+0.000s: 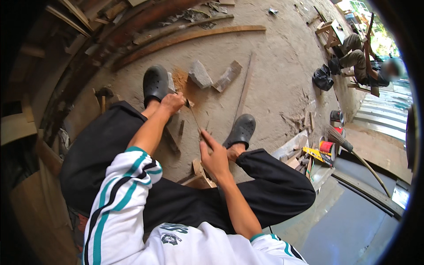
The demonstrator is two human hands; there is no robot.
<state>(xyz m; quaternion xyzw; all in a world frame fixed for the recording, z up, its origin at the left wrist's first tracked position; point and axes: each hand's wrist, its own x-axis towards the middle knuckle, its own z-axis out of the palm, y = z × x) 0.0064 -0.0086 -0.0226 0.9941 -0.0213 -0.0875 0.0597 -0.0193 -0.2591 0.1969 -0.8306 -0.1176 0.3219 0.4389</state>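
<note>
Left hand (172,104), fingers curled, gripping thin tool (193,114) at 11-o'clock end; right hand (214,158) holding 5-o'clock end, index stretching along. Tool slanting between shoes (156,83). Steadying wrists probably helping.

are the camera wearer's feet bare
No, the left clog and right clog are both on, dark grey with small round holes.
</note>
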